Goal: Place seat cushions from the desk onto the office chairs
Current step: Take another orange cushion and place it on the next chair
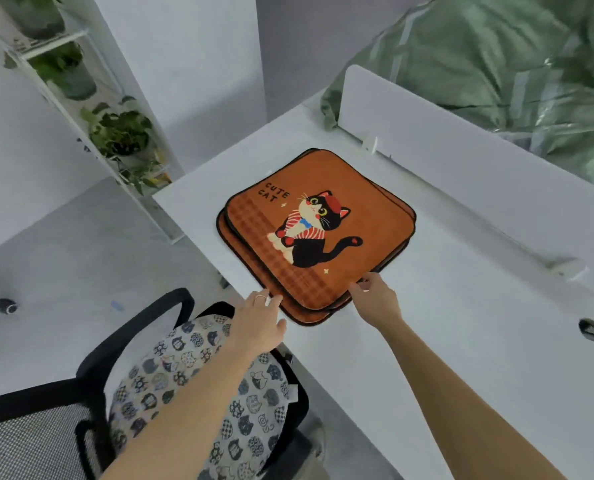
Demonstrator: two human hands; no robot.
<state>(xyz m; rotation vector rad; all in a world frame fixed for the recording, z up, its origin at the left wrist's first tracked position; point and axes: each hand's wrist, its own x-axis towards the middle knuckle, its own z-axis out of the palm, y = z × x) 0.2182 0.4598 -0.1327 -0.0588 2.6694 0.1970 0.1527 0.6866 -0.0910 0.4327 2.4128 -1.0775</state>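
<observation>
On the bench (479, 323), the left hand (259, 322) touches the near corner of the cushions (357, 216), the right hand (375, 296) pinching their edge.

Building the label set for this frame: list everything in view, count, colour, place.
orange cushions: stack, count unclear, orange, on desk
desk: one, white, centre-right
divider: one, white, desk's far edge
office chair: one, black, beside desk, lower left
patterned cushion: one, cream with dark cat faces, on chair seat
potted plants: several, green, rack at left
left hand: one, fingers straight, at stack's near edge
right hand: one, at stack's near corner, grip unclear
</observation>
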